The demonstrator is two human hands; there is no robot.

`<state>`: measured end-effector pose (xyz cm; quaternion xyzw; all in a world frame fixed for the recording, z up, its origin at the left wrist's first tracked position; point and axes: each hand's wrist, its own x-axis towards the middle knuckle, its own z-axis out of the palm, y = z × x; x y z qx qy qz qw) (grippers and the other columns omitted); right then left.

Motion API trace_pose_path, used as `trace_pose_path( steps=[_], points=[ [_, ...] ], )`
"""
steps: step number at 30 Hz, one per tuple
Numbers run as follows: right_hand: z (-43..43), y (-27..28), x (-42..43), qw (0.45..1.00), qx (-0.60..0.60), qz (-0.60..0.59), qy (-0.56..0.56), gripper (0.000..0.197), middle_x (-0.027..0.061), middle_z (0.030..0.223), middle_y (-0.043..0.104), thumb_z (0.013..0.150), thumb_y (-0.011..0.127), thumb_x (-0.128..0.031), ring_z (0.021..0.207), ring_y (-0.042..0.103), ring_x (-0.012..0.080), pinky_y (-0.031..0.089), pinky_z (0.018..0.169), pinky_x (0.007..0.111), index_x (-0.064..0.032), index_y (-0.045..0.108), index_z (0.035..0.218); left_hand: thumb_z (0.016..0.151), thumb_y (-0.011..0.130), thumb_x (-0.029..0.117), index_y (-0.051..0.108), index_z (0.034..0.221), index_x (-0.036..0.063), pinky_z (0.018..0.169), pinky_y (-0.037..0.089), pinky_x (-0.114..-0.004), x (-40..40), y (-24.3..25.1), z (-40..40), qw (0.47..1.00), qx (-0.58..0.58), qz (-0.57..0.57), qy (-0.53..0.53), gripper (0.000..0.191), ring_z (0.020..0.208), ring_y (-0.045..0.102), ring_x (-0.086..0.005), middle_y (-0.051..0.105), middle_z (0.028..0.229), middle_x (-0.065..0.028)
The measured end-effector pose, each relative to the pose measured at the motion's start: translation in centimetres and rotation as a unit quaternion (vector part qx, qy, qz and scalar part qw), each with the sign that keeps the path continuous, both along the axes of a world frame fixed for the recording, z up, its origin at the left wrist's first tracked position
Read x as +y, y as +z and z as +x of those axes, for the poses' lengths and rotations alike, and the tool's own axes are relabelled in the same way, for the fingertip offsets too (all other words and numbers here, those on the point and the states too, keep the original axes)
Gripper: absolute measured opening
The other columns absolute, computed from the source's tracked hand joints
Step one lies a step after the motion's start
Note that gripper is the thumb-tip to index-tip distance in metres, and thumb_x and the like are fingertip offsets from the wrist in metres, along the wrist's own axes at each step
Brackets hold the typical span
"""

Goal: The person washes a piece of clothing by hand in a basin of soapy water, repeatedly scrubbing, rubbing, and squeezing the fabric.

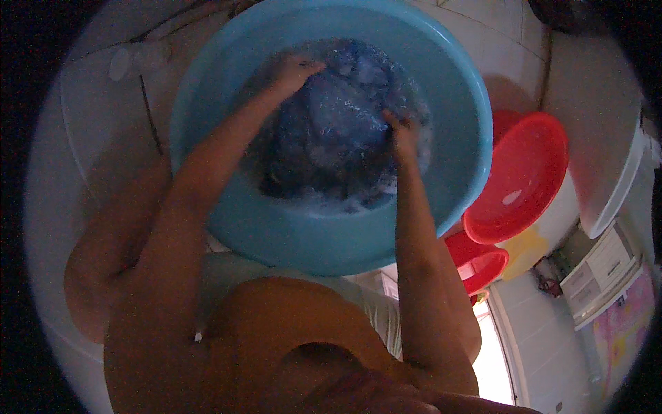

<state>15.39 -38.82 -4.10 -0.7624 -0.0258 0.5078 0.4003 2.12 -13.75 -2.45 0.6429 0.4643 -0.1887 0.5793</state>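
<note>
A large light-blue plastic basin (331,243) stands before me, with soaked dark-blue cloth (344,111) bunched in sudsy water (331,207). At the far left side of the cloth, my left hand (297,72) has its curled fingers on the fabric. Across from it, my right hand (404,135) grips the right edge of the cloth. Part of the fabric lies fairly smooth between the two hands. Dim light hides the exact fingertip contact and the lower folds, which sit under water.
Beside the basin on the right, a red plastic basin (522,176) leans tilted, with another red container (483,269) nearer me. Further right are a white curved tub-like rim (615,191) and a white cabinet with drawers (600,269). A bright doorway (491,357) opens at lower right.
</note>
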Motion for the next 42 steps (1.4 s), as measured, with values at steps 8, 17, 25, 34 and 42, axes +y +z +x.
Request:
trace_pose_path(
  steps=[8,17,25,34,42],
  points=[
    [-4.7,-3.3,2.2,0.963,-0.092,-0.107,0.231,0.060,0.0146,0.104,0.054,0.076,0.052,-0.044,0.096,0.050,0.0289,0.037,0.086,0.036,0.0038,0.048,0.111,0.075,0.051,0.018,0.052,0.106,0.0037,0.075,0.042,-0.044,-2.5,-0.1,-0.4,0.821,-0.140,0.435,-0.343,0.034,0.089,0.052,-0.0345,0.050,0.103,-0.0197],
    [-6.4,-1.9,3.9,0.945,0.181,0.176,-0.209,0.044,0.0114,0.109,0.051,0.083,0.042,-0.034,0.095,0.050,0.0257,0.038,0.086,0.037,-0.0023,0.045,0.113,0.077,0.051,0.021,0.049,0.092,0.0026,0.069,0.044,-0.046,-18.4,4.7,2.6,0.896,-0.222,0.347,-0.165,0.023,0.083,0.055,-0.0365,0.054,0.095,-0.0210],
    [-3.4,6.4,2.6,0.902,0.275,0.111,-0.313,0.052,0.0086,0.117,0.047,0.078,0.051,-0.033,0.108,0.043,0.0255,0.032,0.092,0.039,-0.0025,0.041,0.119,0.077,0.052,0.041,0.051,0.103,0.0029,0.077,0.042,-0.042,-6.7,0.6,-0.5,0.891,-0.046,0.444,-0.077,0.046,0.091,0.052,-0.0317,0.055,0.098,-0.0152],
    [-6.5,-4.8,1.5,0.996,-0.003,-0.053,0.069,0.049,0.0130,0.104,0.054,0.078,0.048,-0.039,0.097,0.050,0.0291,0.038,0.085,0.038,0.0004,0.048,0.108,0.071,0.060,0.028,0.036,0.124,0.0054,0.101,0.019,-0.046,-8.3,-6.5,-0.3,0.928,-0.071,0.315,-0.186,0.062,0.121,0.025,-0.0377,0.033,0.129,-0.0184],
    [-6.5,0.2,1.7,0.964,0.122,0.148,-0.185,0.045,0.0110,0.105,0.053,0.080,0.043,-0.038,0.096,0.051,0.0266,0.040,0.084,0.038,-0.0034,0.048,0.108,0.080,0.047,0.036,0.053,0.100,0.0039,0.088,0.035,-0.049,-16.2,6.2,4.7,0.914,-0.126,0.257,-0.288,0.038,0.096,0.051,-0.0362,0.055,0.098,-0.0213]
  ],
)
